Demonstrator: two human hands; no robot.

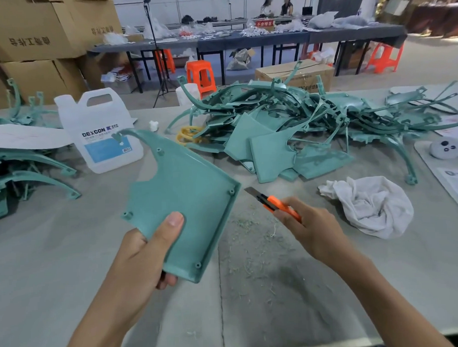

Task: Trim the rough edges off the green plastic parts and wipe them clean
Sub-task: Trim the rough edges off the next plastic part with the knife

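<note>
At the grey worktable [279,314], I see the person's left hand [145,254] gripping a green plastic part [181,190] by its near corner. The thumb is pressed flat on the ribbed inner face and the fingers are curled underneath. The part is a flat panel with a raised rim and small screw bosses, held tilted up off the table, its curved hooked arm pointing away from the person.

Just right of the part, the right hand [310,227] is clenched round an orange utility knife [270,201]. Its blade is extended and aimed at the part's right edge. The tip is very close, and I cannot tell whether it touches.

Below the part and a little to its right, fine shavings [251,250] lie scattered on the table. Farther right of the part, a crumpled white rag [372,207] rests alone. Behind the part and to its right, a tangled pile of green parts [286,129] sprawls across the table. Behind the part to its left stands a white jug [101,131] with a blue label, and a second stack of green parts [27,167] lies farther left.
</note>
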